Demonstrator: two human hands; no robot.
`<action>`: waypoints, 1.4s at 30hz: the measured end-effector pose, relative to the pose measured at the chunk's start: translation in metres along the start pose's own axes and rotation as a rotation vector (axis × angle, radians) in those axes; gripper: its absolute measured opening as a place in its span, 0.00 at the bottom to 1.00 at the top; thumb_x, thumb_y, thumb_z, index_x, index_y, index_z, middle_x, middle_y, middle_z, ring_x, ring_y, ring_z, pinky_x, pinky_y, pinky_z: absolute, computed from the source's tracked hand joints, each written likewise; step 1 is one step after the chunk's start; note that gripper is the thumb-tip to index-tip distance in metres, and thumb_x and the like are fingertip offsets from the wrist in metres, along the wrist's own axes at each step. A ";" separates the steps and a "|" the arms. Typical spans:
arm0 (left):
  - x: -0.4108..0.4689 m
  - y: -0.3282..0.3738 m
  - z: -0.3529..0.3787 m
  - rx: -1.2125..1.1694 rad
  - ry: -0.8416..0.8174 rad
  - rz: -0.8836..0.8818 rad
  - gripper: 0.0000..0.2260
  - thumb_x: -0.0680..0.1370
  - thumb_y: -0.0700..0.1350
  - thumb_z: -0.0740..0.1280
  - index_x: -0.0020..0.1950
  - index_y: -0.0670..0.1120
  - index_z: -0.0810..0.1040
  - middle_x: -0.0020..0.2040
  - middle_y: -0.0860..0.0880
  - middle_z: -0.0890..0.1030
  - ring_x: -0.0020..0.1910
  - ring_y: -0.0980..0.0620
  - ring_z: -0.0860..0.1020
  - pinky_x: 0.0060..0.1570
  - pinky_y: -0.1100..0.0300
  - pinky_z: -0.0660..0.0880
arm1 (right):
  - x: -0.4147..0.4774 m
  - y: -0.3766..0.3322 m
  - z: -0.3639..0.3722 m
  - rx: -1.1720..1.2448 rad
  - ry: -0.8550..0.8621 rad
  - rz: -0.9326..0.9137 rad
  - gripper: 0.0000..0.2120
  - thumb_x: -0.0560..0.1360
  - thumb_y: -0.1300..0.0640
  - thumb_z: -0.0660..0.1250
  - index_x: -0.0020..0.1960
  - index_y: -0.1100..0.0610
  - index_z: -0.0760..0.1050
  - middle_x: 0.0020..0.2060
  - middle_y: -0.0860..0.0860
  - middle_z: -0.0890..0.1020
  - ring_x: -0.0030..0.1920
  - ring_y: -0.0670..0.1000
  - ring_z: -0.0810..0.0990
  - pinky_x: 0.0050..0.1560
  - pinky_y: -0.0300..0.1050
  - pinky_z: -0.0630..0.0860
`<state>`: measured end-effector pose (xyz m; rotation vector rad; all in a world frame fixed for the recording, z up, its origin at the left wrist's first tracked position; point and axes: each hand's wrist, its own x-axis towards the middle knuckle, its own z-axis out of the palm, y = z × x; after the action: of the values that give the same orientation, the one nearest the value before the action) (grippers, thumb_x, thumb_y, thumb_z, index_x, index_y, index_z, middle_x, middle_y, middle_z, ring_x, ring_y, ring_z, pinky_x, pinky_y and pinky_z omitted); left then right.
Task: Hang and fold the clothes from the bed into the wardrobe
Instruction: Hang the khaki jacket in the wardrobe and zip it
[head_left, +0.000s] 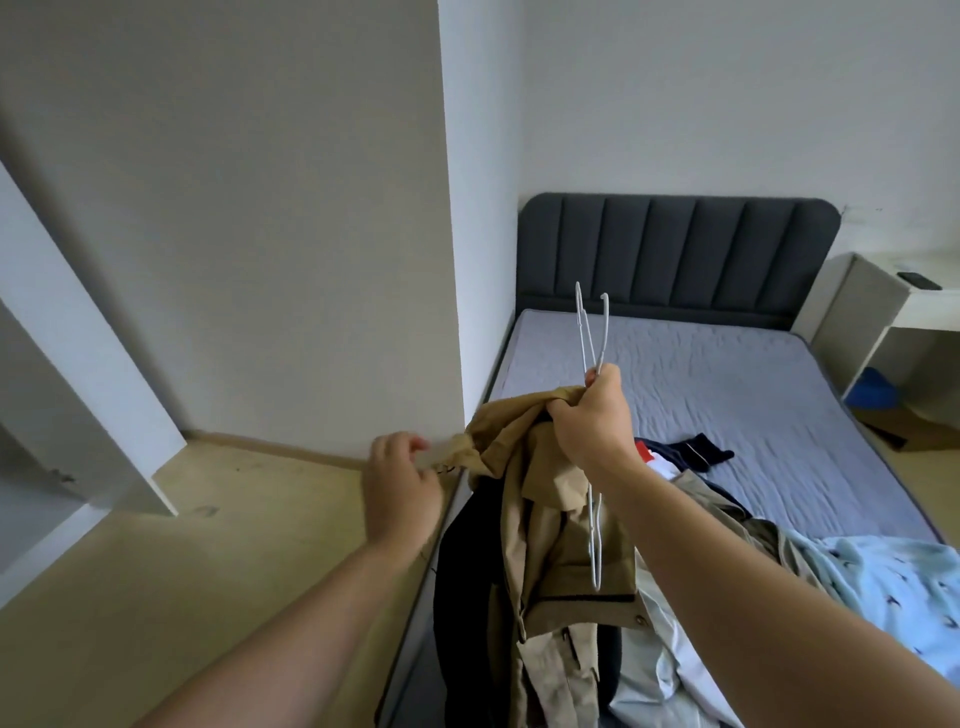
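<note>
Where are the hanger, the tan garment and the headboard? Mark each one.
hanger (598, 364), head view, where its wires converge.
tan garment (540, 551), head view, hanging front panel.
headboard (675, 254), head view, middle padded panel.

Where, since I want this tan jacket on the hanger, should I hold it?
Hold the tan jacket by its bunched top edge, coming from above, one hand at each end. It is limp and hangs down long, so only the top carries it spread. The left hand pinches one end; the right hand grips the other, together with the white hanger.
</note>
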<state>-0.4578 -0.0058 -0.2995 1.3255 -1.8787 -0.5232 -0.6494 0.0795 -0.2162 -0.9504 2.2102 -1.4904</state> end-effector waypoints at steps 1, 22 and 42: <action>-0.012 0.013 0.004 -0.055 0.019 0.168 0.09 0.72 0.36 0.64 0.47 0.49 0.75 0.45 0.54 0.73 0.43 0.52 0.74 0.44 0.58 0.74 | 0.000 -0.002 0.002 0.005 -0.009 -0.003 0.12 0.77 0.62 0.63 0.55 0.53 0.62 0.39 0.50 0.73 0.37 0.48 0.73 0.35 0.43 0.71; 0.062 0.024 -0.006 -0.205 -0.377 -0.100 0.14 0.77 0.36 0.58 0.45 0.52 0.78 0.44 0.55 0.80 0.48 0.49 0.78 0.39 0.62 0.70 | 0.010 0.002 -0.011 -0.038 -0.029 0.018 0.08 0.79 0.61 0.57 0.57 0.52 0.62 0.41 0.49 0.72 0.38 0.47 0.71 0.32 0.42 0.64; 0.046 -0.034 -0.018 -0.196 -0.029 -0.825 0.38 0.73 0.46 0.75 0.76 0.46 0.57 0.70 0.39 0.67 0.65 0.35 0.72 0.58 0.42 0.75 | 0.004 -0.002 0.011 -0.107 -0.117 -0.006 0.09 0.79 0.62 0.58 0.58 0.53 0.63 0.41 0.51 0.75 0.39 0.48 0.74 0.34 0.42 0.69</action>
<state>-0.4310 -0.0591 -0.2962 1.9300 -1.1891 -1.1046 -0.6450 0.0688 -0.2189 -1.0502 2.2223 -1.2953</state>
